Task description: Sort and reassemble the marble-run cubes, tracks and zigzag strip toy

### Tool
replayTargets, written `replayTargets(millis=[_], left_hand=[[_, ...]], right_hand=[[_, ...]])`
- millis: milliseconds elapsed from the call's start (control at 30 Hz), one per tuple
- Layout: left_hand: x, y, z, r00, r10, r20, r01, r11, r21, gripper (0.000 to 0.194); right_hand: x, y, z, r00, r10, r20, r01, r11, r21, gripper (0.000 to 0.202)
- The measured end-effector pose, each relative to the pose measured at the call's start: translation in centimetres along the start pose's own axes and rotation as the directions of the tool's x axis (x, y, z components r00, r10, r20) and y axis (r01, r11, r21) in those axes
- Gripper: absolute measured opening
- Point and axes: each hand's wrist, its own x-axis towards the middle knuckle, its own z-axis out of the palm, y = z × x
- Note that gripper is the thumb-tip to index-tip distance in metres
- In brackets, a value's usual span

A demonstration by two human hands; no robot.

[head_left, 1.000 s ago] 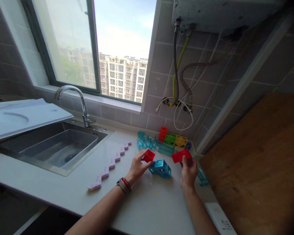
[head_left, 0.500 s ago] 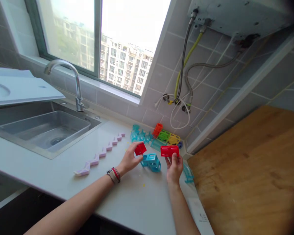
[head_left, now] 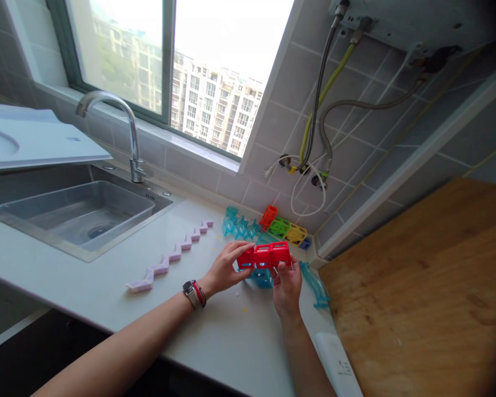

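Note:
My left hand (head_left: 227, 268) grips the left end of a row of red plastic blocks (head_left: 263, 256). The fingers and thumb of my right hand (head_left: 288, 286) hold its right end. The red pieces meet end to end in the air over the counter. Beneath them, partly hidden, is a light blue block piece (head_left: 261, 278). Behind my hands lie clear teal curved pieces (head_left: 240, 227) and a row of orange-red (head_left: 268, 217), green (head_left: 279, 227) and yellow (head_left: 296, 234) blocks.
A zigzag line of pale purple pieces (head_left: 161, 267) runs along the counter (head_left: 227, 342) to the left. Beyond it are a steel sink (head_left: 82, 209) and faucet (head_left: 134, 143). At the right stand a teal curved track (head_left: 315, 284) and a wooden board (head_left: 421, 286).
My two hands have come together. The red piece in my left hand now meets the red piece in my right, forming one row. The view has shifted slightly.

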Motion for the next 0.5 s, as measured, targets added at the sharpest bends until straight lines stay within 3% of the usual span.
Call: replayTargets(millis=[500], left_hand=[[0.05,0.43,0.08,1.0,-0.003,-0.016,0.003,1.0,-0.027,0.058]], right_hand=[[-0.16,0.35,0.28,1.0,0.009,0.015,-0.009,0.999,-0.035,0.052]])
